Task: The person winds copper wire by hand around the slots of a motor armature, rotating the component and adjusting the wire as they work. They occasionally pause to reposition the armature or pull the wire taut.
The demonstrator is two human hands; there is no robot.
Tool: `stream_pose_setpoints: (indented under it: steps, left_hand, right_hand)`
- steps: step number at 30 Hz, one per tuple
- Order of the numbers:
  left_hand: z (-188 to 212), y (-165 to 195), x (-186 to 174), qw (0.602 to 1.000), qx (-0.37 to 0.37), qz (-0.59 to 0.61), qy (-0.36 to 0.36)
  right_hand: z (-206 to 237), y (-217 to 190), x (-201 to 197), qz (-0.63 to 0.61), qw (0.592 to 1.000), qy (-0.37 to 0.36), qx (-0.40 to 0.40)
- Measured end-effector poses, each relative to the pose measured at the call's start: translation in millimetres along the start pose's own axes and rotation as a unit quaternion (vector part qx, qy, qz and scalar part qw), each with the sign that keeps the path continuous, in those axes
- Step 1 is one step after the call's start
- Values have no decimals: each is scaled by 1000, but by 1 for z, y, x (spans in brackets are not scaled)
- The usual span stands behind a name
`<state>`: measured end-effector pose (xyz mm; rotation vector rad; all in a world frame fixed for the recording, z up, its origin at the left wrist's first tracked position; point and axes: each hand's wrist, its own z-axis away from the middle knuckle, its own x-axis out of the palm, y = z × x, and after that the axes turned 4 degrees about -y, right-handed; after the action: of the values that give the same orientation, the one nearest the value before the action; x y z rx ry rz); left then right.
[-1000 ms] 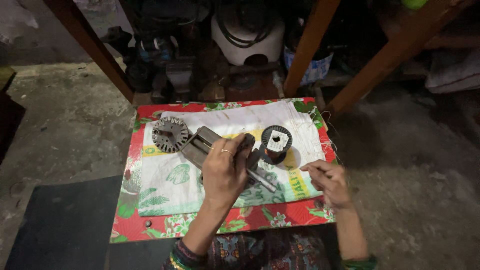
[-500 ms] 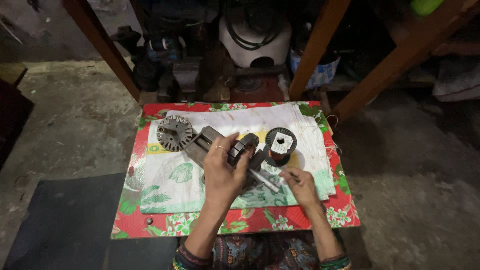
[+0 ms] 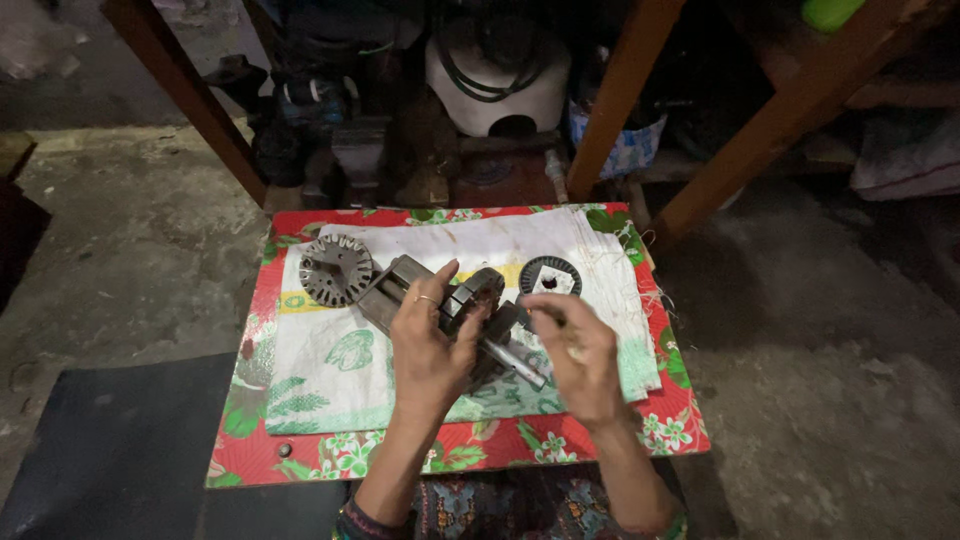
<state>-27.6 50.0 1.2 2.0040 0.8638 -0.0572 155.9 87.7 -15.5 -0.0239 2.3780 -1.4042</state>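
Note:
My left hand (image 3: 430, 350) grips a grey motor rotor (image 3: 478, 296), and the rotor's steel shaft (image 3: 520, 362) points toward the lower right. It rests over a metal block (image 3: 392, 284) on a white woven sack (image 3: 470, 245). My right hand (image 3: 578, 358) is beside the rotor's right end. Its fingertips are pinched on a small thin tool that barely shows. A round toothed stator core (image 3: 335, 268) lies at the sack's left. A dark round fan disc (image 3: 550, 274) lies just beyond my right hand.
The sack lies on a red floral cloth (image 3: 300, 455) on a concrete floor. A dark mat (image 3: 110, 450) is at the lower left. Behind stand wooden legs (image 3: 180, 90), a white appliance (image 3: 497, 70) and dark machine parts.
My right hand has moved left from the cloth's right edge to the rotor's end. The left hand has stayed on the rotor. The view has shifted slightly.

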Motion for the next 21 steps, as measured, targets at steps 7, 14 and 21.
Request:
stream_pose_setpoints:
  steps: [7, 14, 21]
  left_hand:
    - [-3, 1, -4, 1000, -6, 18, -16]
    - [-7, 7, -3, 996, -68, 23, -48]
    - [-9, 10, -5, 996, -74, 19, -49]
  right_hand:
    - [-23, 2, 33, -133, 987, -42, 74]
    - [-18, 15, 30, -169, 977, -43, 123]
    - [-18, 2, 21, 70, 993, -74, -57]
